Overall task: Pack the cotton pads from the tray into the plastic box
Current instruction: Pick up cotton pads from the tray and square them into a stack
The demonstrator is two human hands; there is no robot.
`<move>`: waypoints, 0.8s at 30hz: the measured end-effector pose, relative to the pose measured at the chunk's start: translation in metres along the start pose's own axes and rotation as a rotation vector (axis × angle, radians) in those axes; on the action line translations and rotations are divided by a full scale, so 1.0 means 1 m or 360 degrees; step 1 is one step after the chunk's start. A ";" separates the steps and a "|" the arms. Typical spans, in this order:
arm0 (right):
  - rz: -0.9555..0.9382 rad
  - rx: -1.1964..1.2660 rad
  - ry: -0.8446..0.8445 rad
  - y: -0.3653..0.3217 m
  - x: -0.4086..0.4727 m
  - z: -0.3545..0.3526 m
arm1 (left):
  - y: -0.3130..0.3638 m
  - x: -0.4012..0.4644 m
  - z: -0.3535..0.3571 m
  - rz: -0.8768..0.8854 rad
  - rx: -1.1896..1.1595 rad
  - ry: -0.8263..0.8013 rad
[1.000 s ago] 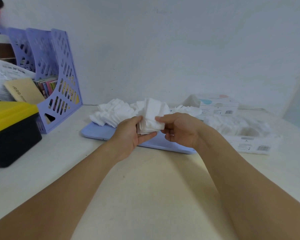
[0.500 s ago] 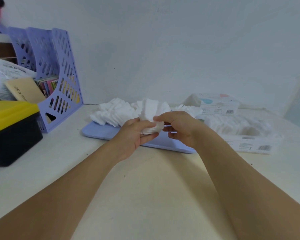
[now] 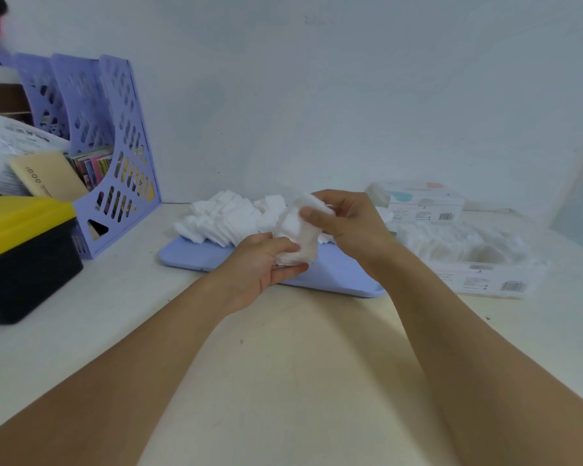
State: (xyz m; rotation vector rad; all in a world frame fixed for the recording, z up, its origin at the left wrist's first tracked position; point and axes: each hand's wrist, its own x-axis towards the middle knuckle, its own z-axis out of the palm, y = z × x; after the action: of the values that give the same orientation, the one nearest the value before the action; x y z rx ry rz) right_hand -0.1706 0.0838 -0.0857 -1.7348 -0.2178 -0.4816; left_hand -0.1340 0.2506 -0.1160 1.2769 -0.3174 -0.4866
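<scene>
On the left of the worktop [image 3: 283, 381] we see a black box with a yellow lid [image 3: 21, 253]. Just behind it stands a purple file rack [image 3: 122, 156] with holes in its sides, and it holds books [image 3: 93, 166] and a beige booklet [image 3: 48, 178]. At the far right, against the wall [image 3: 350, 95], a small printed carton [image 3: 424, 205] stands.

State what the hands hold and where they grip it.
A stack of cotton pads: left hand grips its lower end, right hand its upper end.
</scene>
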 end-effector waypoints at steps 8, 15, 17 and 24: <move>0.0204 -0.0061 -0.0148 -0.013 -0.002 -0.013 | 0.003 -0.002 0.001 0.0014 -0.0052 -0.0058; 0.0241 -0.0154 -0.0084 -0.004 0.000 -0.010 | 0.004 -0.002 0.000 -0.0067 -0.0076 -0.0111; 0.0237 -0.0174 -0.0098 -0.002 0.000 -0.009 | 0.003 -0.001 0.000 -0.0055 -0.0087 -0.0087; 0.0091 -0.0171 0.0073 0.000 -0.002 0.001 | 0.003 -0.002 0.002 0.0022 -0.0015 -0.0122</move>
State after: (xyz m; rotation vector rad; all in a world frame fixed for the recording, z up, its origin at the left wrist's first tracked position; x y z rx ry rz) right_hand -0.1721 0.0847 -0.0870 -1.8274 -0.1109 -0.4983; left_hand -0.1364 0.2506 -0.1120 1.2479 -0.3878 -0.5255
